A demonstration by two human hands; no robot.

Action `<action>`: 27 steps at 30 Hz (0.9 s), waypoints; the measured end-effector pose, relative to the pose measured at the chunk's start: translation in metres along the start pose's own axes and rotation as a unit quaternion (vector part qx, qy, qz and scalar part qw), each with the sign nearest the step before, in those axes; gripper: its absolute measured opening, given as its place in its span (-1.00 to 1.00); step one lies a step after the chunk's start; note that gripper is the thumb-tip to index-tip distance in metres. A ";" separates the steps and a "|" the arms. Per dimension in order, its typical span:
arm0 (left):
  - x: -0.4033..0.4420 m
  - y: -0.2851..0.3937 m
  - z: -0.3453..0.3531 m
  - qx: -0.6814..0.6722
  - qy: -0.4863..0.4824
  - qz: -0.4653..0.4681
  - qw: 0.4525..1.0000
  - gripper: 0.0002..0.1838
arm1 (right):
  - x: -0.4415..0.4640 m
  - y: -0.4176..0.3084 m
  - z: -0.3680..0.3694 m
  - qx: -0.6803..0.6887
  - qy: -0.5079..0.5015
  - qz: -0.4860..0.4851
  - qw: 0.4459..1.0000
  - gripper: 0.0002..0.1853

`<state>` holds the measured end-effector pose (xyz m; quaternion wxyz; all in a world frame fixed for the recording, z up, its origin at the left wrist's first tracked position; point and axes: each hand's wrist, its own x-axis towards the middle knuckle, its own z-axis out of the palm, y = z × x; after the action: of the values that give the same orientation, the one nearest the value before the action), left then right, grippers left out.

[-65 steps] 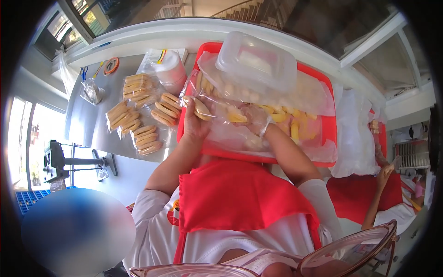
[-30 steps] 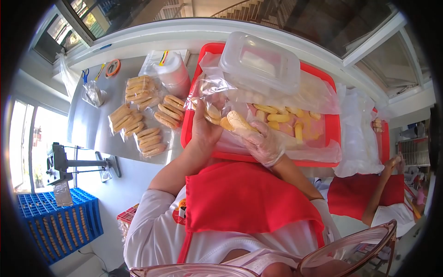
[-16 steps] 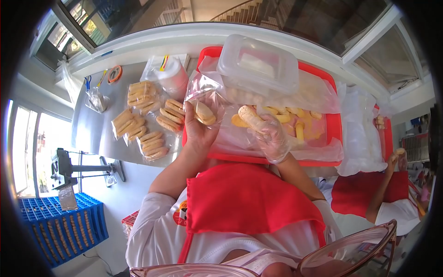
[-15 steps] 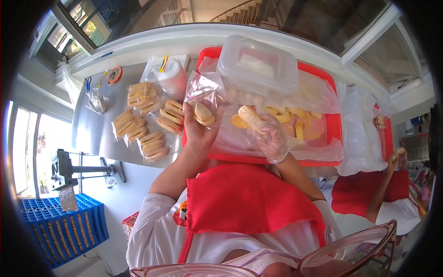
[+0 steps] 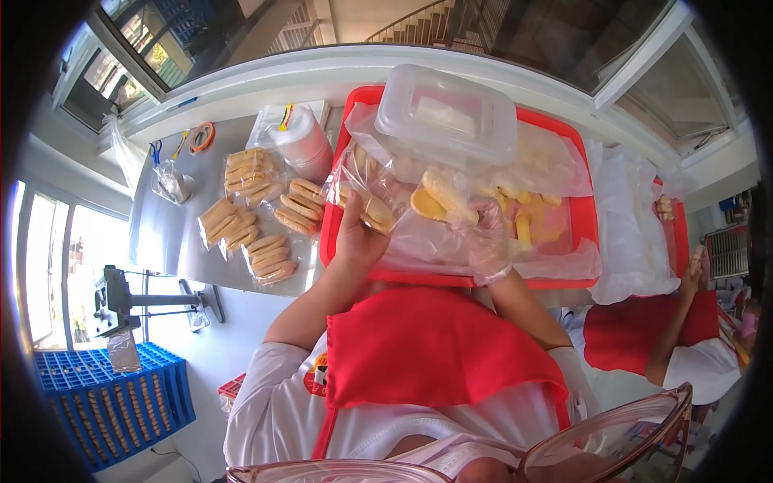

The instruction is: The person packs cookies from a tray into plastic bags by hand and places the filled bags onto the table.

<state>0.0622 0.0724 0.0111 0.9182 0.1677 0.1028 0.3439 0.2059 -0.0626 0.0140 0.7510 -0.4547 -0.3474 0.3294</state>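
Note:
A clear plastic bag with pale oblong biscuits inside is gripped by my left hand, over the left part of the red tray. My right hand, in a clear glove, has its fingers closed on biscuits, one showing a yellow underside. Paper lines the tray, and loose yellow biscuits lie in it to the right of my right hand. A translucent plastic container rests over the tray's far side. Several bagged biscuit packs are left of the tray.
A round plastic tub, orange tape and blue scissors are on the metal table. A blue crate stands lower left, near a black-headed device. At the right, a co-worker's hand is near another red tray.
The biscuits in my right hand are turned, showing more yellow underside. My left hand has shifted slightly right and down with the bag. The co-worker's hands have shifted slightly.

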 end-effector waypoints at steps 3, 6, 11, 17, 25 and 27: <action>0.002 0.002 -0.005 -0.053 0.046 -0.021 0.997 -0.42 | 0.003 -0.001 0.002 -0.108 0.011 -0.074 0.991 -0.64; 0.003 0.006 0.000 -0.103 0.072 -0.026 0.992 -0.41 | 0.008 -0.010 0.007 -0.351 -0.048 -0.290 0.889 -0.61; 0.003 0.014 0.014 -0.136 0.065 0.018 0.988 -0.40 | 0.004 -0.022 0.021 -0.370 -0.041 -0.331 0.867 -0.61; 0.001 0.021 0.016 -0.169 -0.009 0.016 0.985 -0.38 | 0.005 -0.020 0.013 -0.413 -0.039 -0.321 0.852 -0.58; 0.000 0.001 0.010 -0.014 0.038 0.107 0.993 -0.48 | -0.002 -0.012 0.031 -0.177 -0.029 -0.167 0.970 -0.64; 0.001 0.001 0.004 -0.002 0.053 0.108 0.993 -0.48 | -0.006 -0.006 0.028 -0.167 -0.053 -0.151 0.973 -0.64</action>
<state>0.0633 0.0727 0.0154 0.8692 0.1572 0.1322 0.4498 0.1803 -0.0571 0.0280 0.6860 -0.4978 -0.5014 0.1735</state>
